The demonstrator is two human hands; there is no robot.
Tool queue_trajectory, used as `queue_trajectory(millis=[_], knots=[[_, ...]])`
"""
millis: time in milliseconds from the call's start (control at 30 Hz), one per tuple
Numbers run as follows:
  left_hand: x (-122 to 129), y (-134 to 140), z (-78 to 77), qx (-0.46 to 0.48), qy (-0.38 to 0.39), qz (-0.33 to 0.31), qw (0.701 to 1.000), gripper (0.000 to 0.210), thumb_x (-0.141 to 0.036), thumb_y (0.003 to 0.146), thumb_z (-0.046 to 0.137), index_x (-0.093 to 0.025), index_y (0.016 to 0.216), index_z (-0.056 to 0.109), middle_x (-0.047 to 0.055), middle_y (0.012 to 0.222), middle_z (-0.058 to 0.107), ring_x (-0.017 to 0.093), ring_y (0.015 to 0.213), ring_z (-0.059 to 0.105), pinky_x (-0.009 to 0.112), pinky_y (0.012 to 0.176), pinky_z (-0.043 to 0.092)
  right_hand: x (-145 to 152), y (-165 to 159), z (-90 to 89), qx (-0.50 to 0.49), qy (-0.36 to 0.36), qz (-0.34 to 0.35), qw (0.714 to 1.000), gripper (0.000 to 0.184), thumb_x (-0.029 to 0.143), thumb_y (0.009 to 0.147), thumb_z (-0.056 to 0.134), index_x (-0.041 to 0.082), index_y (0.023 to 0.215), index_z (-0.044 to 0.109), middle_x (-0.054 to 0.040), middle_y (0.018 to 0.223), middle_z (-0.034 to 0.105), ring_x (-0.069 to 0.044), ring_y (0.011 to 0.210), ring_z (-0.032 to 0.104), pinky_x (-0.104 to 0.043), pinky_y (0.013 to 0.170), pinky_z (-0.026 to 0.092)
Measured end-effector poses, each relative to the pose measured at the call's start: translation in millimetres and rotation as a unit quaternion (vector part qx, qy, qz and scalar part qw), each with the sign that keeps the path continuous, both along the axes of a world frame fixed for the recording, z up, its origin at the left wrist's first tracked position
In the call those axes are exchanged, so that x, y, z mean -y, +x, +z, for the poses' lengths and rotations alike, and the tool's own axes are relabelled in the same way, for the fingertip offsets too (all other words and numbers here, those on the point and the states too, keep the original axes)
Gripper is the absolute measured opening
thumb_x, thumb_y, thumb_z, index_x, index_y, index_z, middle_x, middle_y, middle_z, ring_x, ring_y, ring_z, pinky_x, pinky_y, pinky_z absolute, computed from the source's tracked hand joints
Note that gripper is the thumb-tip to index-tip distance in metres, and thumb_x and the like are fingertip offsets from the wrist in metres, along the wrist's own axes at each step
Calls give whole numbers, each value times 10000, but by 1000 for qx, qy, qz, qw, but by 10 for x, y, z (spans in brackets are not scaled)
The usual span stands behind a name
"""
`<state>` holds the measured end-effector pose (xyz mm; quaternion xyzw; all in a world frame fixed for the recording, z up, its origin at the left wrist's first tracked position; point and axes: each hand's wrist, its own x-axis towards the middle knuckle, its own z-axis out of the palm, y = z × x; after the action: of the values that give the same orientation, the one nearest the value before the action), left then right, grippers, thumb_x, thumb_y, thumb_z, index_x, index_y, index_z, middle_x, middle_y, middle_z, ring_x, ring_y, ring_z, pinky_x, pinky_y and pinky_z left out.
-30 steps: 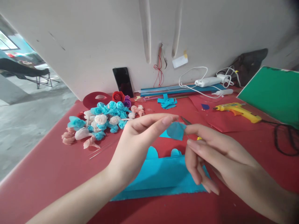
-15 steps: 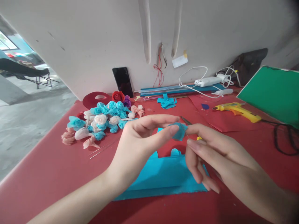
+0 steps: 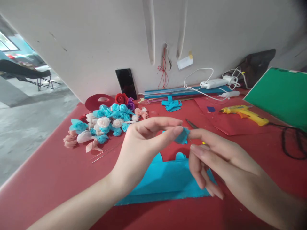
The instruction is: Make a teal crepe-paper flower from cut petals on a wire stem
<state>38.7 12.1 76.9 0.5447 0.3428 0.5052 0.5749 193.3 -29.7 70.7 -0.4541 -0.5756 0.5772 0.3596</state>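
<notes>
In front of me, my left hand (image 3: 144, 143) pinches a small blue crepe paper piece (image 3: 181, 136) between thumb and fingers. My right hand (image 3: 216, 156) is close against its right side, thumb and index finger closing on a thin wire (image 3: 190, 138); only a short bit of the wire shows at the paper. Below both hands lies a larger blue crepe paper sheet (image 3: 168, 179), partly covered by them. Rounded blue paper petals (image 3: 180, 156) rest at its far edge. Behind the right fingers a dark pointed tool tip (image 3: 191, 123) sticks out, the rest hidden.
Blue, white and pink paper flowers (image 3: 103, 123) are heaped at left, near two thin metal rods (image 3: 106, 154). Blue paper strips (image 3: 171, 104), a phone (image 3: 126, 83), a yellow glue gun (image 3: 244, 114), a white power strip (image 3: 212, 83) and a green board (image 3: 280, 95) stand or lie farther back.
The blue paper piece has shifted and turned slightly in my fingers, and less of the wire shows. My right hand has moved a little to the left.
</notes>
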Motion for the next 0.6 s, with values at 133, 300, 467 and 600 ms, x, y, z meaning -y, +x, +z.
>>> queue_trajectory(millis=[133, 300, 467, 600], knots=[[-17, 6, -4, 8, -5, -13, 1000, 60, -185, 736, 665, -236, 744, 695, -96, 689, 675, 24, 650, 599, 63, 631, 494, -14, -2, -10, -1, -1, 0, 1000, 227, 358, 905, 335, 225, 1031, 470, 56, 499, 493, -52, 345, 385, -136, 343, 323], [-19, 9, -5, 5, 0, -12, 1000, 71, -174, 745, 653, -230, 733, 696, -90, 692, 680, 31, 648, 601, 80, 641, 500, -15, -1, -8, -14, -10, 9, 1000, 198, 346, 908, 330, 234, 1028, 442, 64, 509, 499, -49, 343, 381, -135, 348, 328], [-16, 4, -6, 13, 1, -16, 1000, 84, -165, 758, 639, -223, 730, 693, -88, 678, 677, 26, 642, 599, 73, 625, 497, 3, 5, -22, -24, -11, 7, 1000, 159, 356, 913, 334, 232, 931, 431, 64, 527, 512, -48, 357, 392, -135, 358, 338], [-20, -2, -1, 5, 0, -10, 1000, 81, -164, 756, 641, -217, 718, 689, -92, 678, 671, 18, 648, 596, 54, 612, 487, -9, 18, -32, -14, -2, 13, 1000, 166, 361, 914, 347, 230, 877, 441, 63, 534, 519, -52, 374, 420, -140, 372, 352]])
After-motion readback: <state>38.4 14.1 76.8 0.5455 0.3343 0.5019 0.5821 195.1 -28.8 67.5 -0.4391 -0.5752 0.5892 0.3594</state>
